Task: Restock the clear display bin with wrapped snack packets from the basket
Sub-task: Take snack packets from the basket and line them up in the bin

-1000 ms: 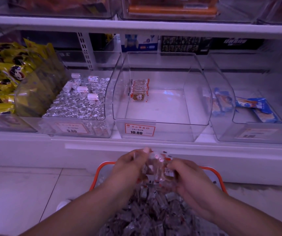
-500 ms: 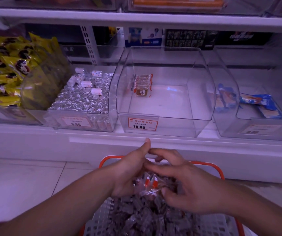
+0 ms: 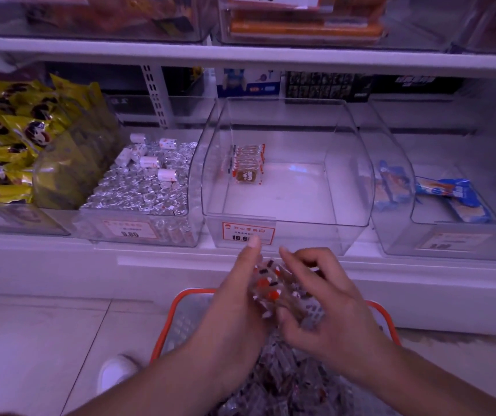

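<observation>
The white shelf [image 3: 180,259] carries my clear bin [image 3: 285,181], nearly bare, with one short row of packets [image 3: 248,166] standing at its back left. Left of the bin sits a bin of foil sweets [image 3: 147,187]; right of it, blue wrappers [image 3: 450,196]. Below the bin, the orange-rimmed basket [image 3: 192,295] holds loose packets. Above the basket, my left hand [image 3: 234,304] and right hand [image 3: 330,307], fingers curled, clasp a handful of packets [image 3: 270,289] between them, just under the bin's price label [image 3: 248,232]
</observation>
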Action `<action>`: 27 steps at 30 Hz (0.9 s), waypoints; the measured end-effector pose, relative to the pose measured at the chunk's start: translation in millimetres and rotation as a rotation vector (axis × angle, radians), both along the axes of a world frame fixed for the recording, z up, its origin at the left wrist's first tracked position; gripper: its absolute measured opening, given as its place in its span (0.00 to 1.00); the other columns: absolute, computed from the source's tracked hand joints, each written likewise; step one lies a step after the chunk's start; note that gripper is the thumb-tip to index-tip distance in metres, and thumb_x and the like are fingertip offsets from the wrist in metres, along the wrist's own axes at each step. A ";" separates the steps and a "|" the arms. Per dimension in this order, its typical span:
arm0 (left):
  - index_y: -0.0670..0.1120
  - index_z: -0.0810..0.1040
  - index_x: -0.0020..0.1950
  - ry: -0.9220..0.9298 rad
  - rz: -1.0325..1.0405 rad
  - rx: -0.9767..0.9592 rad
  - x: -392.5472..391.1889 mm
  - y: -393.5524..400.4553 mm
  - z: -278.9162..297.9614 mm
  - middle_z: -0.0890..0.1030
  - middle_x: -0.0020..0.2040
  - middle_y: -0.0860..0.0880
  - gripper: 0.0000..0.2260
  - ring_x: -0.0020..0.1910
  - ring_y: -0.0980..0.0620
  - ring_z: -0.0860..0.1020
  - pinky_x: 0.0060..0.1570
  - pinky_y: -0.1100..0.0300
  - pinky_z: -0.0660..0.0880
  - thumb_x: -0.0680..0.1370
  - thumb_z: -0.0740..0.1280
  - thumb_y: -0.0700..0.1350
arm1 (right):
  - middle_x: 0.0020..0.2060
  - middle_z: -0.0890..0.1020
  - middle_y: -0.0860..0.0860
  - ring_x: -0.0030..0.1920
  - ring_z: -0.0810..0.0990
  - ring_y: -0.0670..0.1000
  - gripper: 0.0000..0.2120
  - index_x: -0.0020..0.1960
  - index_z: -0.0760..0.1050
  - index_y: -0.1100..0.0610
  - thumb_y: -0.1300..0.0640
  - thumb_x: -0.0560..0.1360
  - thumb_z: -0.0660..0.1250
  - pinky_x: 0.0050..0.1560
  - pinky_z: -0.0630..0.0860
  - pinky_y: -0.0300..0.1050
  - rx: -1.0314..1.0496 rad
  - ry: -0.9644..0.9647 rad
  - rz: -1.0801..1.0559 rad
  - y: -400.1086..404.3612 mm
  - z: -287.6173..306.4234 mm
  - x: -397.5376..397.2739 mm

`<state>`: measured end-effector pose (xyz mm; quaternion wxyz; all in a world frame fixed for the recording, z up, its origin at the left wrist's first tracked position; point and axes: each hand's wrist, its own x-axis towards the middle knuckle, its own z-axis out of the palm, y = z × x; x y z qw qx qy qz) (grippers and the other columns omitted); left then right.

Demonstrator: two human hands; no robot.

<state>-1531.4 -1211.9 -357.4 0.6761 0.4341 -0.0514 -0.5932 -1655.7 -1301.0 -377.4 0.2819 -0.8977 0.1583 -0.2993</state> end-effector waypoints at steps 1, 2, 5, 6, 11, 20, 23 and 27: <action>0.41 0.71 0.67 -0.010 0.070 -0.029 -5.7 0.2 -1.1 0.78 0.54 0.33 0.34 0.49 0.42 0.78 0.55 0.45 0.76 0.69 0.78 0.56 | 0.60 0.72 0.55 0.60 0.74 0.45 0.33 0.74 0.67 0.61 0.52 0.72 0.68 0.61 0.69 0.29 -0.054 0.024 0.002 4.6 -1.6 3.2; 0.45 0.69 0.71 -0.039 0.166 -0.032 -8.9 -0.8 -2.5 0.81 0.52 0.36 0.38 0.45 0.44 0.81 0.48 0.50 0.80 0.66 0.81 0.49 | 0.62 0.70 0.56 0.60 0.73 0.46 0.34 0.76 0.64 0.60 0.52 0.73 0.67 0.63 0.68 0.30 -0.100 0.054 0.014 8.6 -3.3 5.9; 0.58 0.70 0.69 -0.217 0.390 -0.008 -11.6 -3.8 -2.6 0.84 0.44 0.42 0.38 0.38 0.47 0.83 0.36 0.58 0.79 0.63 0.79 0.40 | 0.70 0.63 0.55 0.69 0.69 0.51 0.34 0.78 0.55 0.57 0.51 0.76 0.64 0.71 0.67 0.42 -0.162 0.099 0.035 19.1 -9.8 13.4; 0.58 0.74 0.67 -0.272 0.405 0.011 -12.0 -3.3 -3.3 0.84 0.43 0.42 0.32 0.38 0.47 0.83 0.35 0.59 0.79 0.67 0.77 0.39 | 0.71 0.62 0.55 0.72 0.67 0.53 0.34 0.78 0.54 0.58 0.50 0.77 0.63 0.72 0.66 0.46 -0.160 0.111 0.023 22.0 -12.0 15.3; 0.49 0.84 0.55 -0.330 0.347 0.070 -8.5 1.0 -2.1 0.86 0.48 0.40 0.10 0.46 0.46 0.84 0.46 0.55 0.80 0.77 0.69 0.50 | 0.75 0.61 0.61 0.76 0.58 0.54 0.34 0.79 0.46 0.64 0.46 0.82 0.53 0.73 0.60 0.47 -0.089 0.177 -0.055 33.6 -20.2 20.6; 0.55 0.82 0.62 -0.317 0.378 -0.080 7.2 4.7 17.6 0.86 0.52 0.44 0.25 0.48 0.47 0.84 0.49 0.52 0.79 0.65 0.76 0.45 | 0.77 0.55 0.52 0.77 0.60 0.49 0.36 0.80 0.46 0.59 0.48 0.79 0.59 0.73 0.61 0.40 -0.039 0.093 -0.020 31.8 17.8 34.1; 0.56 0.83 0.59 -0.327 0.438 -0.082 24.8 4.6 26.6 0.87 0.50 0.45 0.19 0.44 0.48 0.84 0.43 0.54 0.81 0.68 0.76 0.46 | 0.77 0.53 0.52 0.77 0.59 0.48 0.37 0.80 0.46 0.61 0.48 0.78 0.58 0.73 0.61 0.39 -0.052 0.107 -0.005 31.6 34.2 51.5; 0.53 0.85 0.57 -0.319 0.499 -0.089 51.2 -3.0 35.9 0.86 0.49 0.43 0.13 0.42 0.47 0.80 0.42 0.54 0.79 0.74 0.74 0.41 | 0.74 0.59 0.53 0.74 0.63 0.50 0.33 0.79 0.54 0.61 0.51 0.79 0.61 0.73 0.62 0.41 -0.127 0.144 0.038 19.8 54.4 78.9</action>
